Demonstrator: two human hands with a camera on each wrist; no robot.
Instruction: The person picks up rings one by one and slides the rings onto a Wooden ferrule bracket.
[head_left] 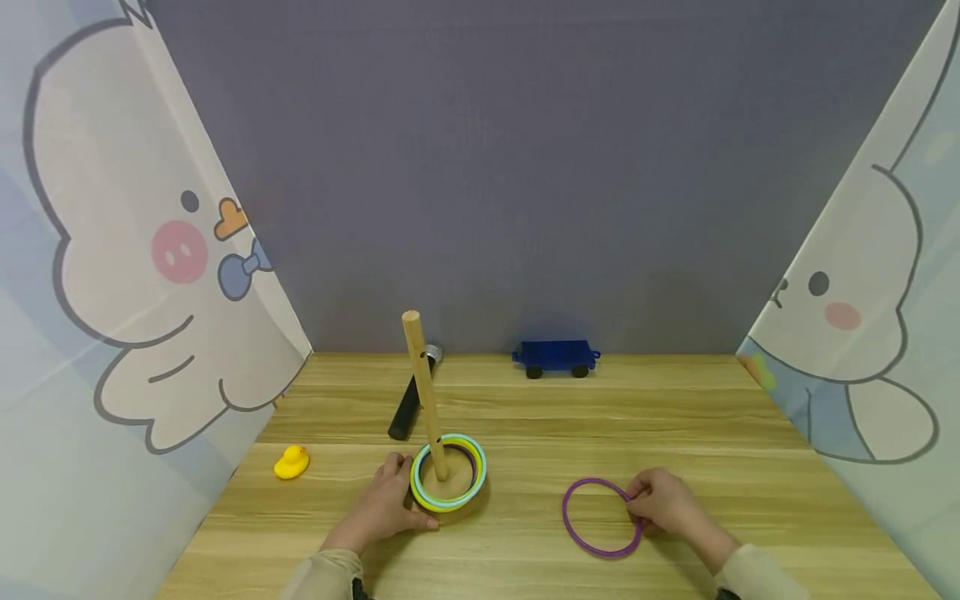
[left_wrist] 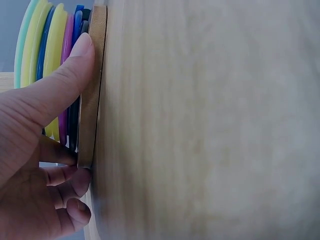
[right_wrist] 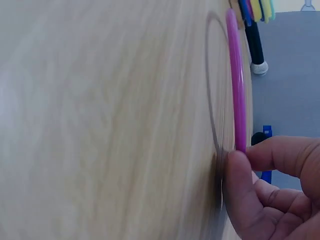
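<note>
Right now my right hand (head_left: 670, 505) has its thumb and forefinger closed on the near edge of the purple ring (head_left: 602, 517), which lies flat on the wooden table (head_left: 675, 417), well apart from the stack. My left hand (head_left: 386, 507) rests against the round wooden base (left_wrist: 91, 90) of the peg stand; in the left wrist view my thumb lies straight along the base's rim and the other fingers curl under its edge, steadying it more than gripping. The peg (head_left: 424, 392) leans a little, and the stacked rings (head_left: 448, 472) already sit around its foot. My worry is the pinch: the ring is thin and smooth, and I hold it only at one spot, so it could pivot or slip as it comes up off the wood. It could also catch the top of the tilted peg, and if my left hand eased off, the stand might tip. Farther back stand a blue toy wagon (head_left: 556, 357) and a black cylinder (head_left: 410, 402), with a yellow duck (head_left: 291, 462) to my left. Cartoon-printed panels close both sides, a grey wall the back.
</note>
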